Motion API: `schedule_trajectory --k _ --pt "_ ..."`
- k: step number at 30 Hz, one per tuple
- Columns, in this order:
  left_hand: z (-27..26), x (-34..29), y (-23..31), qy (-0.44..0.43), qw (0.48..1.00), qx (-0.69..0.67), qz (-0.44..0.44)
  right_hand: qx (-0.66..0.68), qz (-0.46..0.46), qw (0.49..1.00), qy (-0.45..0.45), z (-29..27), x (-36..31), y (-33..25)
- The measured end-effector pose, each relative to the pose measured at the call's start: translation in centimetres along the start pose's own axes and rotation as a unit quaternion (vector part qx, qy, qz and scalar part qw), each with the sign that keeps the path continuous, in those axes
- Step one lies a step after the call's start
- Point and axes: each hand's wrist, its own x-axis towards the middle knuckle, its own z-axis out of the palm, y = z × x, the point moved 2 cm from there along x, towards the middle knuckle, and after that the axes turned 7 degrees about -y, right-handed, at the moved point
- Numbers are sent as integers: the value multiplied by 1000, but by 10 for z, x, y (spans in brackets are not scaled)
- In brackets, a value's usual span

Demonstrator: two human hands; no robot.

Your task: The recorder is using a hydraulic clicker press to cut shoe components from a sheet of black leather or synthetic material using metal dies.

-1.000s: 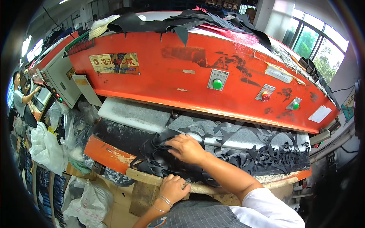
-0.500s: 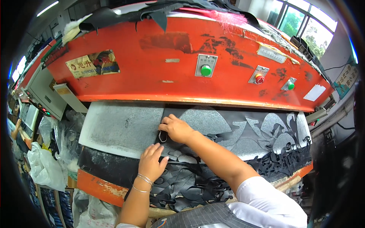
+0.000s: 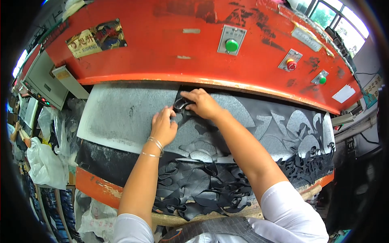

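My right hand (image 3: 204, 105) grips a small loop-shaped cutting die (image 3: 181, 104) with a pale metal edge, over the left margin of a black leather-like sheet (image 3: 259, 106). Just left of and below the die, my left hand (image 3: 163, 126) has its fingers bent and thumb drawn in at the sheet's edge; what sits between the fingertips is hidden. The sheet lies on a worn pale cutting board (image 3: 117, 117) and has several shapes cut out of it, with the board showing through.
The red press beam (image 3: 154, 48) with green buttons (image 3: 231, 45) and a red knob (image 3: 291, 65) spans the far side. Black offcuts (image 3: 198, 190) pile along the near edge. White plastic bags (image 3: 45, 164) hang at the left, below a grey control box (image 3: 46, 87).
My right hand has shifted the cutting die slightly right along the sheet's left margin. My left hand has come forward, close to the die, its fingers more bent. The view has tilted down.
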Motion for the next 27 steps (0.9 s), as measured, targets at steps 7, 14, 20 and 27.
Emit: schedule_trajectory --k 7,14,20,27 --pt "6 3 4 20 999 36 12 -10 110 990 82 0 -22 16" --pt "8 8 13 19 999 39 -7 -28 79 992 93 -4 -22 20" --pt "3 8 17 45 998 -36 -12 -26 145 987 69 -23 -40 8" --pt "-8 46 107 125 967 -222 6 15 110 885 453 -180 -223 30"
